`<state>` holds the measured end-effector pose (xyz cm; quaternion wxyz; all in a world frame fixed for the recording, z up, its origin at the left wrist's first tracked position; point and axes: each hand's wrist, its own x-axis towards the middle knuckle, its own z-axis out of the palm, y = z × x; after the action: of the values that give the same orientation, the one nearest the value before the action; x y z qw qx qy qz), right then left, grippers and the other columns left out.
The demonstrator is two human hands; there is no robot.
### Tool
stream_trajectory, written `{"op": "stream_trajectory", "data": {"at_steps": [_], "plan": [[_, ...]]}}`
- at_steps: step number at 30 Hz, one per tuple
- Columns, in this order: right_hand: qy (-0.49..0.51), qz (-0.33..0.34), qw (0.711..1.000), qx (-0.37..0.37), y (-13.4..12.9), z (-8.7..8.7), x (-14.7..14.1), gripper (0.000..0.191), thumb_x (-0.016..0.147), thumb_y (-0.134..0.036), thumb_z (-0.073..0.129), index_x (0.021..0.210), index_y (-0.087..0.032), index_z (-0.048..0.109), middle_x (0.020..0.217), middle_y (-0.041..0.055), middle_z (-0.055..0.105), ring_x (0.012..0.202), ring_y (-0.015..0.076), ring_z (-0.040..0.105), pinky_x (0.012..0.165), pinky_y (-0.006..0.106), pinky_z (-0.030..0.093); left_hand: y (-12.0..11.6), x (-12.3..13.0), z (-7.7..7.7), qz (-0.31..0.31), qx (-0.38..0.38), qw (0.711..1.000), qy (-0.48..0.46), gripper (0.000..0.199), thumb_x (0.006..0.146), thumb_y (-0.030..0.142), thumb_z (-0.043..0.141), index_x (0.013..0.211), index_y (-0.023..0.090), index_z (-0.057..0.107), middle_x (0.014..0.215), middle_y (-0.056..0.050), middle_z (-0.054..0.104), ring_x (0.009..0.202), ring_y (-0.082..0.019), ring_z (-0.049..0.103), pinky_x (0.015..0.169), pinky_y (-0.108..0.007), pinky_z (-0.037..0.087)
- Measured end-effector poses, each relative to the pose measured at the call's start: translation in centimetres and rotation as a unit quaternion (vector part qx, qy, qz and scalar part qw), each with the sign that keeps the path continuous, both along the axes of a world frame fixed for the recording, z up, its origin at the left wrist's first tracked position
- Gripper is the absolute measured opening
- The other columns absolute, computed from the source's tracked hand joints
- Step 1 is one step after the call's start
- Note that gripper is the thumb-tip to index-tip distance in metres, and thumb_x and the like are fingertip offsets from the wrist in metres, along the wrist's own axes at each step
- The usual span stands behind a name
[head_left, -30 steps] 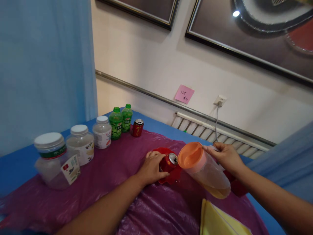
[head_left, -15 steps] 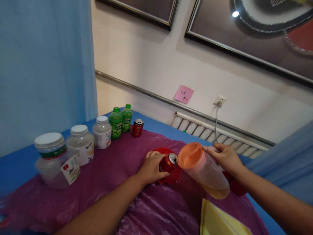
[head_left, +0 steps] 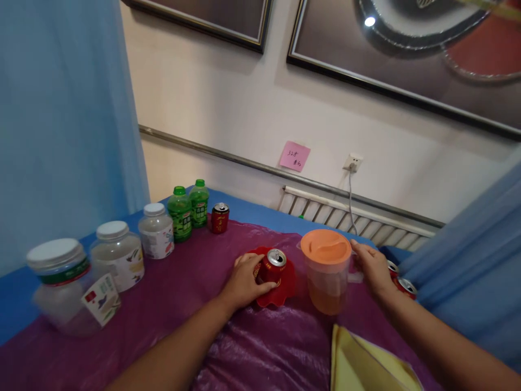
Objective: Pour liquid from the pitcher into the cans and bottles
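Note:
My left hand (head_left: 246,282) is wrapped round the side of an opened red can (head_left: 273,269), which stands upright on a red scalloped dish (head_left: 287,285). To the right, my right hand (head_left: 372,266) grips the handle of a clear pitcher (head_left: 328,282) with an orange lid. The pitcher is upright, with some yellowish liquid in its lower part. Its spout side faces the can, with a gap between them. Whether its base touches the table cover cannot be made out.
Three white-lidded jars (head_left: 157,233), two green bottles (head_left: 179,214) and a red can (head_left: 220,218) line the left side of the purple cover (head_left: 195,288). A yellow cloth (head_left: 362,361) lies in front. More red cans (head_left: 406,288) stand beyond my right wrist.
The pitcher has gone from tilted toward the can to upright, moving away from it. The can, leaning before, now stands upright in my left hand. The view has shifted slightly right.

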<state>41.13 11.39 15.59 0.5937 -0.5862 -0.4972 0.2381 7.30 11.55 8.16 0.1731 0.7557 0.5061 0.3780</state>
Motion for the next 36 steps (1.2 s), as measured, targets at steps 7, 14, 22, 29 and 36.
{"op": "stream_trajectory", "data": {"at_steps": [7, 14, 22, 29, 36], "plan": [[0.168, -0.053, 0.984, 0.017, 0.5, -3.4, 1.1, 0.05, 0.069, -0.065, 0.074, 0.063, -0.022, 0.049, 0.051, -0.0084, 0.039, 0.045, 0.0093, 0.036, 0.044, 0.024, 0.032, 0.9, -0.3, -0.3, 0.019, -0.004, 1.0, 0.001, 0.07, 0.067, 0.045, 0.082, 0.129, 0.023, 0.062, 0.123, -0.01, 0.068, 0.118, -0.033, 0.059, 0.106, -0.049, 0.043], [0.173, -0.069, 0.982, 0.037, -0.3, -4.6, 2.1, 0.052, 0.073, -0.068, 0.068, 0.064, -0.022, 0.047, 0.053, -0.0079, 0.039, 0.047, 0.009, 0.035, 0.045, 0.024, 0.032, 0.9, -0.1, 0.3, 0.03, 0.015, 0.999, 0.016, 0.066, 0.066, 0.049, 0.081, 0.124, 0.023, 0.065, 0.121, -0.01, 0.068, 0.113, -0.032, 0.062, 0.101, -0.049, 0.049], [0.034, -0.164, 0.961, 0.221, -5.1, -3.6, 0.9, 0.033, 0.084, -0.046, 0.069, 0.104, -0.022, 0.059, 0.106, 0.0051, 0.06, 0.099, 0.021, 0.059, 0.091, 0.037, 0.047, 1.1, -0.1, 0.1, 0.037, 0.037, 0.998, 0.016, 0.066, 0.067, 0.053, 0.08, 0.121, 0.021, 0.063, 0.12, -0.011, 0.067, 0.111, -0.033, 0.064, 0.097, -0.051, 0.052], [-0.158, 0.138, 0.969, 0.128, -9.3, -5.4, -8.9, 0.043, 0.085, -0.023, 0.068, 0.126, -0.028, 0.057, 0.128, 0.0092, 0.062, 0.118, 0.0258, 0.06, 0.098, 0.041, 0.05, 0.2, 0.3, 0.5, 0.016, 0.066, 0.997, 0.023, 0.062, 0.067, 0.051, 0.081, 0.119, 0.022, 0.062, 0.12, -0.011, 0.066, 0.114, -0.033, 0.062, 0.1, -0.051, 0.051], [-0.035, 0.161, 0.986, -0.029, -5.2, -7.2, -15.0, 0.091, 0.066, -0.029, 0.083, 0.147, -0.023, 0.042, 0.144, 0.012, 0.056, 0.131, 0.0297, 0.054, 0.112, 0.049, 0.041, -0.1, 0.3, 0.0, -0.06, 0.08, 0.995, 0.023, 0.063, 0.07, 0.051, 0.079, 0.123, 0.021, 0.061, 0.122, -0.014, 0.065, 0.115, -0.033, 0.061, 0.1, -0.05, 0.052]]}}
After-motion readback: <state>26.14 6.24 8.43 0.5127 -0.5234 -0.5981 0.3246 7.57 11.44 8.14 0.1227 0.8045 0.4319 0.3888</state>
